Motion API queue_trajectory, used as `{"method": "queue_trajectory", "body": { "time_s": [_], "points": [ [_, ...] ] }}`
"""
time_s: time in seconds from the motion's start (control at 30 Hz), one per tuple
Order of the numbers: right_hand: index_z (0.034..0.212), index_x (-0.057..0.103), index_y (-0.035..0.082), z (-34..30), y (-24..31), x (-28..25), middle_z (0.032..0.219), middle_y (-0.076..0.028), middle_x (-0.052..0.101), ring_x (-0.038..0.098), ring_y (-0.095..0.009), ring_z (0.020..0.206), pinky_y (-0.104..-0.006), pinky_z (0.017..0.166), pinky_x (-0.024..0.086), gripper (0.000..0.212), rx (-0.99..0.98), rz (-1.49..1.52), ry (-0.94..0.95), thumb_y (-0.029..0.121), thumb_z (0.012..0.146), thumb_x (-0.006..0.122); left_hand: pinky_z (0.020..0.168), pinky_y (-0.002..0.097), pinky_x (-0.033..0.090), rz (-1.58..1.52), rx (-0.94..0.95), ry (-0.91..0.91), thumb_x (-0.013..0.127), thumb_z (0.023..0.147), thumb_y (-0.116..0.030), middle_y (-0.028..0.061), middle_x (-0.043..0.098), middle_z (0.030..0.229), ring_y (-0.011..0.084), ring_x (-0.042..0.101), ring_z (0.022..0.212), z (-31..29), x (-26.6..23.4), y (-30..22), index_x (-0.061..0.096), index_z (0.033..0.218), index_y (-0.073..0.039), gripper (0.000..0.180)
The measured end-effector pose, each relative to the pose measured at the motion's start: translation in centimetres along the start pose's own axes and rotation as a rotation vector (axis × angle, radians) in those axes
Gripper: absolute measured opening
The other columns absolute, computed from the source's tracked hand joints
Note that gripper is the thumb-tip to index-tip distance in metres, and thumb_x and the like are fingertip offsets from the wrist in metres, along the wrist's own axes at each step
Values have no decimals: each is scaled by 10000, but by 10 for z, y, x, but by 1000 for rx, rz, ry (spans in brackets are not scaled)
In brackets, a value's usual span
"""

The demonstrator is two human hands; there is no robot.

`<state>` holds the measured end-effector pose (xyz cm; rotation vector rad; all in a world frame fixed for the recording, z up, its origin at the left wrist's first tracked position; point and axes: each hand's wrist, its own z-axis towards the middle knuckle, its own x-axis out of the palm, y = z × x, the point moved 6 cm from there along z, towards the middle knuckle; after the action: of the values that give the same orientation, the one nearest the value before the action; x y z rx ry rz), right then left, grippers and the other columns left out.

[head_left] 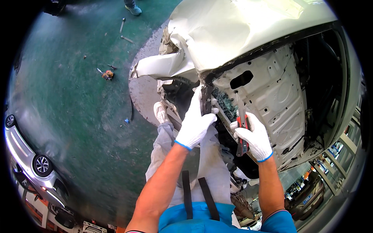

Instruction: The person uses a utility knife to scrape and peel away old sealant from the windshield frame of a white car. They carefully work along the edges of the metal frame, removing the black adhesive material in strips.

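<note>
My left hand [194,126], in a white knit glove with a blue cuff, is closed round a dark, ragged strip [206,99] at the torn rear corner of the white car body. My right hand [255,136], gloved the same way, grips a red and black utility knife [243,130]. Its front end points away from me, toward the bare white inner panel [268,93]. Crumbled greenish glass [223,101] lies between the strip and that panel. The two hands are a short way apart, and nothing joins them.
A crumpled white body panel [155,66] juts out to the left. Tools [122,25] and scraps [107,73] lie on the green floor. A silver car [31,155] stands at far left, a dark car [309,198] at lower right. Another person's shoe [134,9] shows at the top.
</note>
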<state>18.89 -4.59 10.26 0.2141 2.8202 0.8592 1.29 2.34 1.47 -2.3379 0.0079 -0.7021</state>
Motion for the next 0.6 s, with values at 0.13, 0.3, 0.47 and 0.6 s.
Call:
{"method": "queue_trajectory", "body": {
  "time_s": [0.13, 0.3, 0.47, 0.6],
  "points": [
    [1324, 552, -35, -3, -1, 6, 1046, -99, 703, 628, -128, 810, -286, 767, 537, 481, -4, -12, -22, 63, 873, 689, 937, 352, 541, 393, 145, -197, 637, 847, -14, 174, 532, 1476, 204, 664, 1076, 3, 6, -6, 167, 1646, -86, 930],
    [1337, 542, -36, -7, 2, 9, 1028, -112, 690, 635, -150, 792, -297, 749, 541, 507, -33, -71, -47, 55, 855, 668, 903, 351, 543, -54, 79, -85, 680, 869, -33, 143, 621, 1220, 201, 653, 1011, 4, 10, -3, 193, 1624, -102, 902],
    [1323, 563, -18, -10, 2, 9, 1009, -75, 705, 629, -115, 816, -278, 767, 532, 473, -42, -48, -56, 85, 884, 705, 885, 347, 565, -196, 79, -108, 700, 867, 22, 131, 619, 1167, 202, 665, 1001, -8, 14, -12, 95, 1637, -108, 988],
    [1301, 585, -4, -8, 7, 8, 970, -48, 688, 623, -103, 828, -269, 774, 525, 457, -150, -221, -111, 74, 872, 722, 871, 399, 589, -449, -84, -98, 654, 991, -160, 119, 623, 1203, 235, 677, 1028, -4, 9, -15, 221, 1595, -102, 745]
  ]
}}
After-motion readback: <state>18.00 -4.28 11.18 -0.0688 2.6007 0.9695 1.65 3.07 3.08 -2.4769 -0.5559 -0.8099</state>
